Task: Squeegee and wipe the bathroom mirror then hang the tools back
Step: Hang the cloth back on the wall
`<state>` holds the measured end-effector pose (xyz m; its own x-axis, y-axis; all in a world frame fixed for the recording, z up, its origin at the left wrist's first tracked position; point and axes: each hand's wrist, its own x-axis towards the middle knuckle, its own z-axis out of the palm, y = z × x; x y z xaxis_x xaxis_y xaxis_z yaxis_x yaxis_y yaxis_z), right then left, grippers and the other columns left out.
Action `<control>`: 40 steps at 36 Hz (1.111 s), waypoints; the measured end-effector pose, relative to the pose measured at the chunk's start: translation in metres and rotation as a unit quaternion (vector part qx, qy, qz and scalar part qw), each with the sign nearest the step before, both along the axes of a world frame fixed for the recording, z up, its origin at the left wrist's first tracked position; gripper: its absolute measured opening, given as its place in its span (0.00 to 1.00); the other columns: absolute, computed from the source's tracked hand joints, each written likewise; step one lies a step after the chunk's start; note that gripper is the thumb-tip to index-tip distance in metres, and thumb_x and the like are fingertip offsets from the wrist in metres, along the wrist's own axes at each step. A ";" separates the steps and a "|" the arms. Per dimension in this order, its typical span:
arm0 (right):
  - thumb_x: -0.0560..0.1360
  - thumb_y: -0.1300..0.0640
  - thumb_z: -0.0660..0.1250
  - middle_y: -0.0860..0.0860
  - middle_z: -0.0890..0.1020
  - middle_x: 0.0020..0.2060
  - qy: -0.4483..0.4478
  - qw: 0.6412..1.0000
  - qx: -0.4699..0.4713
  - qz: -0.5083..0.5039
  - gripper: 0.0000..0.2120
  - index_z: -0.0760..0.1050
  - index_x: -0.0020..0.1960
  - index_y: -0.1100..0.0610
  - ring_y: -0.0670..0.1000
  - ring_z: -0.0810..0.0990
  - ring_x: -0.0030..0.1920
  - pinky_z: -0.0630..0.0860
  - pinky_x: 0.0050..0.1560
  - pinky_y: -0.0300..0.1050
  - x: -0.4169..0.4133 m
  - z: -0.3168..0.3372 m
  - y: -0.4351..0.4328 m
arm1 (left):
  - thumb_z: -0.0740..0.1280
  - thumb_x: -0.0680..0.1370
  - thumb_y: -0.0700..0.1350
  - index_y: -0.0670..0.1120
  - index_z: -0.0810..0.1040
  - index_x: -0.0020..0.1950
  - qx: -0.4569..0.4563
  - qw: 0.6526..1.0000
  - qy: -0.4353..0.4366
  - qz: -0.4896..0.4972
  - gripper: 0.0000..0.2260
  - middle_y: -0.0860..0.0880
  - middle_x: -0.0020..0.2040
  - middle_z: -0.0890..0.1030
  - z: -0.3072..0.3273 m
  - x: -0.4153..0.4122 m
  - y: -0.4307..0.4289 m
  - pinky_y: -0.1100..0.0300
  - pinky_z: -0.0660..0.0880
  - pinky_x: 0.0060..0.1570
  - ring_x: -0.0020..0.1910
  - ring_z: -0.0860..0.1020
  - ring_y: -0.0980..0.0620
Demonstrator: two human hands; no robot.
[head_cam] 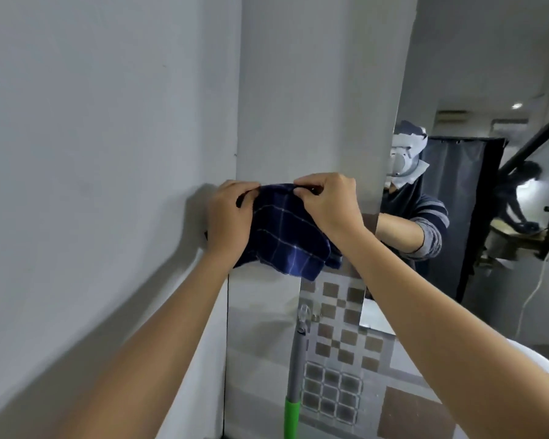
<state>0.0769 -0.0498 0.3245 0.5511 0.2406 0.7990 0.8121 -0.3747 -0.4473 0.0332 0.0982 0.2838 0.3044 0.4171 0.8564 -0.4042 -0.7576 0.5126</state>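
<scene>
A dark blue checked cloth [286,232] hangs against the grey wall, left of the mirror [488,90]. My left hand [229,217] grips its upper left edge and my right hand [327,201] pinches its top edge, both pressed close to the wall. What the cloth hangs from is hidden behind my fingers. Below it, the squeegee's grey and green handle [295,375] hangs upright from a clear wall hook [303,315]; its blade is out of view.
A wall corner [235,153] runs vertically just left of the cloth. Checkered tiles [336,343] cover the wall under the mirror. A white basin rim [545,359] shows at the lower right. The mirror reflects a person and a dark curtain.
</scene>
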 end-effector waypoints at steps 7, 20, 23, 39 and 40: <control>0.76 0.61 0.63 0.56 0.82 0.45 -0.048 0.994 -0.064 -0.077 0.09 0.82 0.47 0.59 0.57 0.79 0.43 0.79 0.43 0.51 0.012 -0.002 0.028 | 0.62 0.76 0.36 0.43 0.82 0.49 -0.033 0.999 0.006 0.032 0.10 0.48 0.46 0.82 0.007 0.027 0.015 0.78 0.66 0.44 0.44 0.74 0.57; 0.75 0.62 0.65 0.52 0.77 0.41 -0.002 0.999 0.023 -0.027 0.09 0.83 0.51 0.55 0.47 0.73 0.39 0.67 0.39 0.25 0.015 -0.041 0.029 | 0.66 0.74 0.38 0.43 0.83 0.46 -0.118 0.988 0.047 -0.092 0.06 0.51 0.41 0.82 -0.028 0.032 0.018 0.66 0.75 0.44 0.39 0.79 0.56; 0.75 0.61 0.66 0.51 0.78 0.40 0.023 0.998 0.056 -0.014 0.08 0.82 0.51 0.56 0.43 0.73 0.37 0.65 0.38 0.20 0.013 -0.049 0.030 | 0.67 0.75 0.39 0.47 0.81 0.48 -0.154 0.974 0.054 -0.155 0.05 0.50 0.43 0.83 -0.039 0.026 0.019 0.64 0.77 0.45 0.41 0.80 0.59; 0.76 0.50 0.65 0.51 0.79 0.53 0.095 0.993 0.056 0.045 0.16 0.76 0.61 0.54 0.48 0.77 0.51 0.74 0.53 0.40 -0.001 -0.066 0.031 | 0.62 0.78 0.46 0.57 0.74 0.57 -0.101 0.934 0.101 -0.328 0.10 0.55 0.54 0.79 -0.057 -0.005 0.009 0.62 0.76 0.52 0.54 0.78 0.56; 0.76 0.51 0.65 0.51 0.80 0.52 0.095 0.993 0.052 0.044 0.16 0.76 0.61 0.55 0.48 0.77 0.50 0.74 0.52 0.39 0.000 -0.066 0.031 | 0.62 0.78 0.46 0.55 0.74 0.59 -0.096 0.934 0.108 -0.325 0.10 0.54 0.54 0.79 -0.058 -0.005 0.009 0.63 0.76 0.51 0.54 0.78 0.57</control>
